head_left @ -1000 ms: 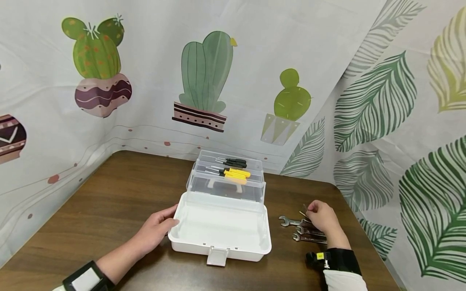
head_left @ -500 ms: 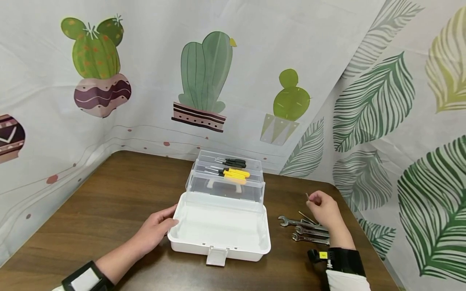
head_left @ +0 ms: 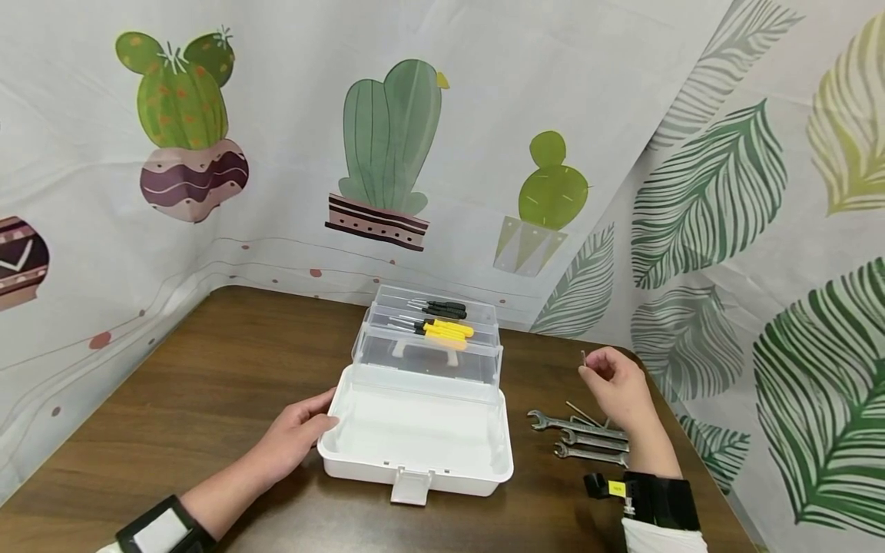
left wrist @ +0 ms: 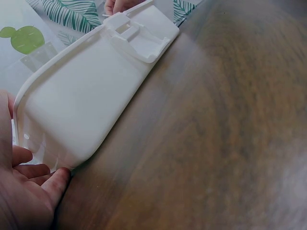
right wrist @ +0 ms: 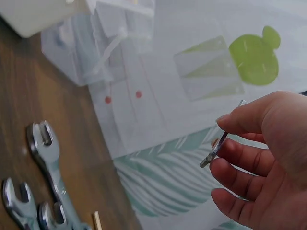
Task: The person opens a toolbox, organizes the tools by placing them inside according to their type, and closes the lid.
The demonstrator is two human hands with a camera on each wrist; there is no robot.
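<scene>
An open white toolbox (head_left: 415, 480) stands mid-table, its clear lid and trays folded back. My left hand (head_left: 297, 434) grips its left side, thumb at the rim; the left wrist view shows those fingers (left wrist: 55, 184) at the box's end. To the right, my right hand (head_left: 618, 388) is raised above the table, pinching a small silver hex key (right wrist: 221, 141) between thumb and fingers. Several open-end wrenches (head_left: 588, 440) lie below that hand, partly hidden by the wrist. Thin hex keys (head_left: 581, 412) lie beside them.
Black-handled screwdrivers (head_left: 445, 309) and yellow-handled screwdrivers (head_left: 448, 332) lie in the clear trays (head_left: 390, 296). The wooden table (head_left: 228, 369) meets a printed cloth backdrop (head_left: 290, 153) behind and at the right.
My right hand has lifted the small hex key away from the wrenches, moving up and toward the back of the table. The left hand stays on the toolbox.
</scene>
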